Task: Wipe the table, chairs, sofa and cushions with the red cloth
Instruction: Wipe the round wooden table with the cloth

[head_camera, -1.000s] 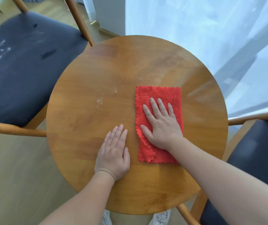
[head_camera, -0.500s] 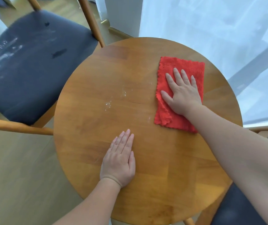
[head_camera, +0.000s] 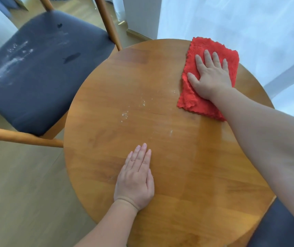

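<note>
- Right hand (head_camera: 211,75) lies palm-down on the red cloth (head_camera: 195,102), fingers straight and slightly spread, thumb out to the side; it presses the cloth flat and does not clutch it.
- Left hand (head_camera: 135,180) rests palm-down on bare wood at the near side of the table, fingers straight and held together, holding nothing.
- The red cloth is a fluffy, folded rectangle on the far right part of the round wooden table (head_camera: 187,175). Its far edge reaches the table's rim and seems to lap a little over it.
- The two hands are well apart, with the middle of the tabletop between them.
- Small white crumbs or specks (head_camera: 125,115) are scattered near the centre of the tabletop, just left of the cloth, with a few more closer to the left hand.
- A thin dark crack runs through the wood beside the specks.
- A wooden-framed chair (head_camera: 41,77) with a dark padded seat stands to the left of the table. Its seat carries whitish smears (head_camera: 11,63) and a couple of small dark marks.
- Part of a second chair's dark seat (head_camera: 281,225) shows at the lower right, beside the table's near edge.
- A sheer white curtain (head_camera: 249,24) hangs behind the table.
- Pale wood flooring (head_camera: 18,193) lies beneath.
</note>
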A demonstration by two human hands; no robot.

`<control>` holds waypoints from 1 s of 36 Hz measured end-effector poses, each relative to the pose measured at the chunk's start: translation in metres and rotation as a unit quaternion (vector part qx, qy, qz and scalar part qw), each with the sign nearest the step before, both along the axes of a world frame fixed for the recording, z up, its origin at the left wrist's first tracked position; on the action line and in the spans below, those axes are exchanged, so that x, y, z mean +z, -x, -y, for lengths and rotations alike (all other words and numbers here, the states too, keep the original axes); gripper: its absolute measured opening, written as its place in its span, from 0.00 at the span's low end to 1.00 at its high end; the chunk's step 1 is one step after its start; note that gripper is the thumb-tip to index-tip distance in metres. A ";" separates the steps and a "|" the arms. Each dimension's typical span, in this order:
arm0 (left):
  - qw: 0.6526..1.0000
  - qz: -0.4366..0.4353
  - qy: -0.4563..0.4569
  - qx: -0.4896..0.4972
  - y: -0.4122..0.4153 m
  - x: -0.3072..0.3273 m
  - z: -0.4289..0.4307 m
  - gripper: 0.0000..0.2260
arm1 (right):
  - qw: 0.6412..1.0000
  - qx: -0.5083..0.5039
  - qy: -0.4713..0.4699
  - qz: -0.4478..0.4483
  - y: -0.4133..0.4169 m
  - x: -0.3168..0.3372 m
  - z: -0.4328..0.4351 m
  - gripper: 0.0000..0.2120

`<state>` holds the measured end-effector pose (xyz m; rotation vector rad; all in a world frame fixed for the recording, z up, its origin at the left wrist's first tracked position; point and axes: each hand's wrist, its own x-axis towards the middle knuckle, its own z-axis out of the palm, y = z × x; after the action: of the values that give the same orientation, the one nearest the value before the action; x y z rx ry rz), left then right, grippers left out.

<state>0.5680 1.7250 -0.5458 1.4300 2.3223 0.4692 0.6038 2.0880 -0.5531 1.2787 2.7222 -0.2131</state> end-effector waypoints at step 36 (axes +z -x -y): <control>0.997 -0.024 0.021 0.069 0.000 0.007 0.002 0.26 | 0.981 0.192 0.026 -0.008 -0.024 0.003 0.159 0.37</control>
<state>0.5683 1.7234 -0.5384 1.2816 2.4643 0.4269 0.6275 1.9285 -0.5504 0.7178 2.8842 -0.2507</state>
